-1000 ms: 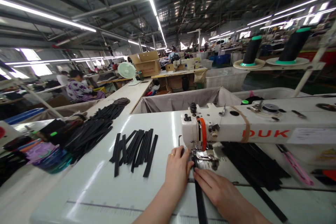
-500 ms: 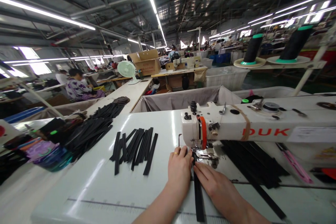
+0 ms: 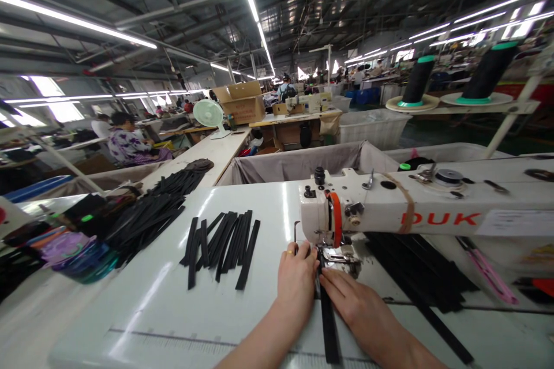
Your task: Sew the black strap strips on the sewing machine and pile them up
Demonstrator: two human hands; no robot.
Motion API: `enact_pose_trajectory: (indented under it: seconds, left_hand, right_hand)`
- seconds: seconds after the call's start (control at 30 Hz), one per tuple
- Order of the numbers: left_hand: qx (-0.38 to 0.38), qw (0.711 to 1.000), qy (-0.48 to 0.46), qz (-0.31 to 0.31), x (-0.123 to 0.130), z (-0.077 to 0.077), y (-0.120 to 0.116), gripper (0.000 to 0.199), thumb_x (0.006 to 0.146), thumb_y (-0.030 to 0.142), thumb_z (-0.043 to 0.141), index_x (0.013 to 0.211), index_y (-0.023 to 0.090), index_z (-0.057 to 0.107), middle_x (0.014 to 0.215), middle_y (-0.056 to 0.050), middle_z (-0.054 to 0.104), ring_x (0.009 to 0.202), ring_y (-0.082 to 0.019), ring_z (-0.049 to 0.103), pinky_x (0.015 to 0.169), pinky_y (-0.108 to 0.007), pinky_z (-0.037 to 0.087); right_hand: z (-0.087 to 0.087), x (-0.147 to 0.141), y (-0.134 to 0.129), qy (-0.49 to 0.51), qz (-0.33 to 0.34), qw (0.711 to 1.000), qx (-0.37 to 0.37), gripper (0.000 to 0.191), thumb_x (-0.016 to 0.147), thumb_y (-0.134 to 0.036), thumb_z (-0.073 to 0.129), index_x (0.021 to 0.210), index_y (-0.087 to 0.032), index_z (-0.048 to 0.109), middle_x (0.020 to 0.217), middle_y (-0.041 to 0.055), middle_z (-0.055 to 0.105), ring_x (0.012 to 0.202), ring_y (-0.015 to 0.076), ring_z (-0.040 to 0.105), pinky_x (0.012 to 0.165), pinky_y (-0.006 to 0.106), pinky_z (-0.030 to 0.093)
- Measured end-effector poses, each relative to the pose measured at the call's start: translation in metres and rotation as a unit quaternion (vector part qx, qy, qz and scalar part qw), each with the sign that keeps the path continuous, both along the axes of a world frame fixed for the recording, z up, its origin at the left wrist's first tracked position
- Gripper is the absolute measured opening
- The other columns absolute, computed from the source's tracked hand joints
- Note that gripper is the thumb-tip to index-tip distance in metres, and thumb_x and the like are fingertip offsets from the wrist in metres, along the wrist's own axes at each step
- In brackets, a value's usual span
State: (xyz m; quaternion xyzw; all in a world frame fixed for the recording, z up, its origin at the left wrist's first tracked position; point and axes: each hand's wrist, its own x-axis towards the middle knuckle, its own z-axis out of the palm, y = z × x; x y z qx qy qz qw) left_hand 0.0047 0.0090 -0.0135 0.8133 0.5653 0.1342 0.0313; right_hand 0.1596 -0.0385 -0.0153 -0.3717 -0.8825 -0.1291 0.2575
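Black strip (image 3: 329,328) is sitting under the sewing machine foot (image 3: 340,259); the left hand (image 3: 296,285) and right hand (image 3: 355,302) are barely moving, their fingers pressing together on it.

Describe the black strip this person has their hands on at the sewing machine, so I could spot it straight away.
Find the white sewing machine with red letters DUK on its arm. Below its needle end, a narrow black strip runs toward the person, between the left hand and right hand. Unlike the loose black strips lying nearby, it sits right at the machine under both hands.
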Motion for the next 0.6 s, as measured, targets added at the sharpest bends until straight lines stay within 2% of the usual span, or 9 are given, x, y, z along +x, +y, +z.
enact_pose_trajectory:
  seconds: [0.27, 0.43, 0.6]
  left_hand:
    - [-0.002, 1.0, 0.02, 0.002, 0.008, 0.015, -0.006, 0.023, 0.096, 0.018, 0.042, 0.104, 0.019, 0.064, 0.109, -0.006, 0.064, 0.101, -0.025, 0.053, 0.081, -0.037, 0.044]
    - [-0.018, 0.999, -0.016, -0.028, 0.001, 0.018, -0.014, 0.023, 0.094, 0.015, 0.045, 0.107, 0.019, 0.063, 0.119, -0.007, 0.062, 0.108, -0.023, 0.053, 0.088, -0.037, 0.045]
    - [-0.049, 0.997, -0.045, -0.041, -0.002, 0.026, -0.018, 0.025, 0.094, 0.011, 0.043, 0.103, 0.021, 0.064, 0.116, -0.004, 0.064, 0.105, -0.021, 0.056, 0.088, -0.036, 0.044]
  right_hand:
    - [0.003, -0.004, 0.002, 0.008, -0.02, 0.998, -0.055, 0.035, 0.078, 0.004, 0.042, 0.104, -0.012, 0.06, 0.1, 0.012, 0.066, 0.093, 0.0234, 0.064, 0.078, 0.034, 0.056]
    - [0.0, -0.002, 0.001, 0.014, -0.018, 0.998, -0.064, 0.033, 0.079, 0.003, 0.043, 0.102, -0.014, 0.06, 0.1, 0.0104, 0.065, 0.093, 0.0218, 0.062, 0.078, 0.033, 0.054]
    - [0.0, -0.001, 0.005, 0.016, -0.024, 0.997, -0.073, 0.029, 0.082, 0.001, 0.046, 0.102, -0.014, 0.06, 0.097, 0.009, 0.065, 0.091, 0.0216, 0.062, 0.076, 0.032, 0.054]
